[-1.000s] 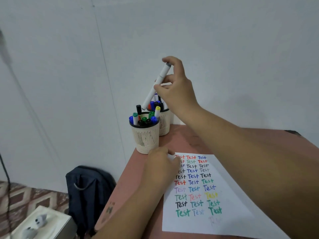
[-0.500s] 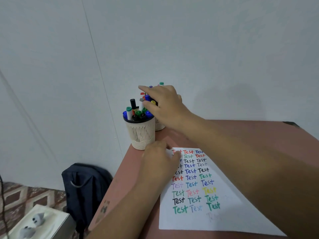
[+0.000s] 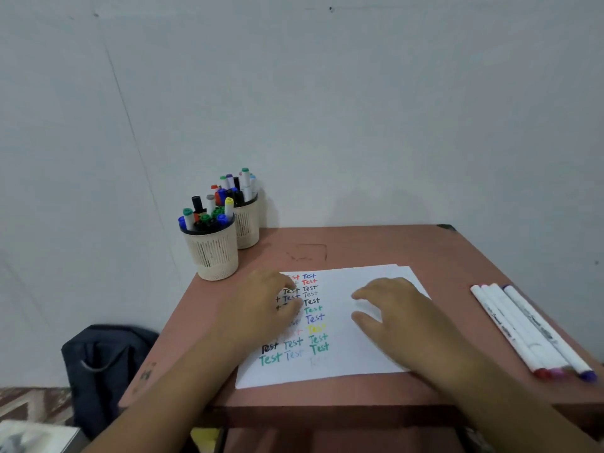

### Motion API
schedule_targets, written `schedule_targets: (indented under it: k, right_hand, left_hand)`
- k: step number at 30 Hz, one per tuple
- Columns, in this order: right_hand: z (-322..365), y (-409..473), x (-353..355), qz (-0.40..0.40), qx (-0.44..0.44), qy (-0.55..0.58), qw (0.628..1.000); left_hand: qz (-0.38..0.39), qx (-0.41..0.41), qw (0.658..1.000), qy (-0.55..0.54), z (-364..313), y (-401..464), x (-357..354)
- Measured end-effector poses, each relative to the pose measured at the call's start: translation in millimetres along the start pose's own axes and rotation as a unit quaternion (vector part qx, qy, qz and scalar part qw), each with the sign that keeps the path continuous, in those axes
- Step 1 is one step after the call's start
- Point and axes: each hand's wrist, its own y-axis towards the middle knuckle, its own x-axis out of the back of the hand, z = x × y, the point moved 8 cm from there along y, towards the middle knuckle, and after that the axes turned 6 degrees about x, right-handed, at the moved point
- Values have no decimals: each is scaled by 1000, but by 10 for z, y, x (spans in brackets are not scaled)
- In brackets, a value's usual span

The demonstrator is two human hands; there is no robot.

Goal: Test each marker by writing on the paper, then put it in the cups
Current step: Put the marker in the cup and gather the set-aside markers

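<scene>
Two cream ribbed cups stand at the table's far left corner: the near cup (image 3: 214,253) and the far cup (image 3: 249,227), both full of capped markers. A white paper (image 3: 353,348) with rows of coloured "Test" words lies in the middle of the table. My left hand (image 3: 261,308) rests flat on the paper's left part, covering some words. Over the blank right side of the paper is my right hand (image 3: 389,312), fingers loosely spread, holding nothing. Several white markers (image 3: 526,328) lie side by side on the table at the right.
The reddish-brown table (image 3: 359,246) stands against a white wall. A dark backpack (image 3: 104,364) sits on the floor to the left, below the table's edge. A white box (image 3: 32,436) shows at the bottom left corner.
My right hand put the white marker into the far cup, let go, and drew back over the paper. The view tilted down and right, bringing the loose markers into sight.
</scene>
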Motion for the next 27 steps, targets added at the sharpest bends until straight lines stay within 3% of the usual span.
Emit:
schedule_targets:
  k: [5,12,16,21,27]
  right_hand:
    - [-50,-310,-179,34,-18,-48,998]
    - [-158,-376,44,-7,-42,18,999]
    - [-584,-501,476,-78,-127,17,989]
    - [-1366,-853,768,-72,-318,-8,945]
    - [-1690,-1026,649,-74,-368,23,927]
  left_hand:
    - [89,10,995,39,-258,-223,-190]
    - [58,0,998,36,-644,-191,-218]
    - [63,-63,996,-9,-1263,-167,-310]
    - [83,-125,988,-35,-1919,-166,-641]
    - [125,-157,980,-15,-2383,-188,-982]
